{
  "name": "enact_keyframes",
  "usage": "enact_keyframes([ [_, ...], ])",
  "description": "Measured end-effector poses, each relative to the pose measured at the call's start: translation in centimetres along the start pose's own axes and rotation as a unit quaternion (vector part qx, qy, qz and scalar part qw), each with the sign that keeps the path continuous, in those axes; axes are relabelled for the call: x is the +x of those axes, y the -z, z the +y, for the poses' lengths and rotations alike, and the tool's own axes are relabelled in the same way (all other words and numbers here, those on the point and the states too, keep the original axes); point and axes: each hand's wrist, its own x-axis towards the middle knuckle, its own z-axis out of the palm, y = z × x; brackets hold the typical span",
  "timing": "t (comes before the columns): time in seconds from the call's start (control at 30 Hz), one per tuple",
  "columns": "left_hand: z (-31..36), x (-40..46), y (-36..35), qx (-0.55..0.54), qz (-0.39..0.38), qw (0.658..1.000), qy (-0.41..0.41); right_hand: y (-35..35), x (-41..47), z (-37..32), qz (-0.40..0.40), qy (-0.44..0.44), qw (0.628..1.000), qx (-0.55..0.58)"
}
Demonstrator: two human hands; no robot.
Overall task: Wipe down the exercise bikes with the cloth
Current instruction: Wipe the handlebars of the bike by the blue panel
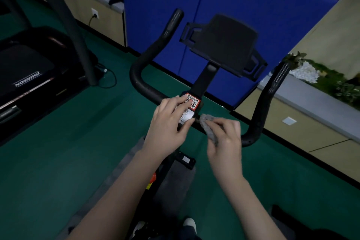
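A black exercise bike stands in front of me, its curved handlebar (142, 82) spreading left and right. A dark tablet holder (224, 43) rises on the centre stem. My left hand (169, 122) rests on the handlebar's middle block, fingertips on the red and white QR sticker (192, 101), thumb at the block's near edge. My right hand (226, 140) holds a small grey cloth (208, 124) and presses it against the bar just right of that block. The cloth is partly hidden under my fingers.
A black treadmill (29, 70) with an upright post stands at the left on the green floor (78, 142). A blue partition (214, 2) is behind the bike. Beige cabinets with grey ledges run along the left wall and at the right (303, 95), where plants sit.
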Motion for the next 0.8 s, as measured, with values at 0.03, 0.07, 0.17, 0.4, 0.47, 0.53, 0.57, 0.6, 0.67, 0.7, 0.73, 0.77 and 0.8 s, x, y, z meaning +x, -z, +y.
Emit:
enact_keyframes([
  [0.03, -0.1, 0.0, 0.0, -0.002, -0.002, 1.0, 0.0, -0.4, 0.2, -0.5, -0.004, 0.005, 1.0, 0.004],
  [0.07, -0.2, 0.1, 0.1, -0.003, -0.005, 1.0, -0.002, -0.7, 0.4, -0.7, -0.011, 0.018, 1.0, 0.007],
  [0.17, -0.5, 0.1, 0.3, -0.007, -0.016, 1.0, -0.015, -0.2, 0.1, 0.1, -0.035, 0.047, 0.998, 0.005],
  [0.4, -0.8, 0.2, 0.4, -0.011, -0.023, 1.0, -0.011, 0.0, 6.6, 0.2, -0.2, -0.166, 0.964, 0.055],
  [0.47, -0.7, 0.1, 0.4, -0.013, -0.024, 1.0, -0.007, 0.4, 8.5, 0.6, -0.293, -0.237, 0.92, 0.106],
  [0.53, -0.7, 0.1, 0.4, -0.015, -0.021, 1.0, -0.007, 1.0, 8.8, 0.9, -0.319, -0.234, 0.908, 0.136],
  [0.57, -0.6, 0.0, 0.3, -0.017, -0.02, 1.0, -0.006, 1.3, 8.4, 0.9, -0.312, -0.215, 0.915, 0.14],
  [0.6, -0.5, 0.0, 0.2, -0.019, -0.02, 1.0, -0.006, 1.7, 7.8, 0.9, -0.293, -0.189, 0.927, 0.137],
  [0.67, -0.6, 0.0, 0.2, -0.019, -0.02, 1.0, -0.005, 2.1, 6.4, 0.6, -0.236, -0.149, 0.951, 0.13],
  [0.7, -0.6, -0.1, 0.2, -0.018, -0.02, 1.0, -0.005, 2.2, 5.9, 0.5, -0.21, -0.134, 0.96, 0.131],
  [0.73, -0.6, -0.1, 0.2, -0.018, -0.022, 1.0, -0.007, 2.2, 5.4, 0.5, -0.191, -0.126, 0.965, 0.126],
  [0.77, -0.7, -0.1, 0.2, -0.016, -0.024, 1.0, -0.007, 2.0, 5.1, 0.6, -0.179, -0.128, 0.968, 0.118],
  [0.8, -0.7, -0.1, 0.2, -0.014, -0.025, 1.0, -0.007, 1.9, 5.1, 0.6, -0.175, -0.143, 0.968, 0.109],
])
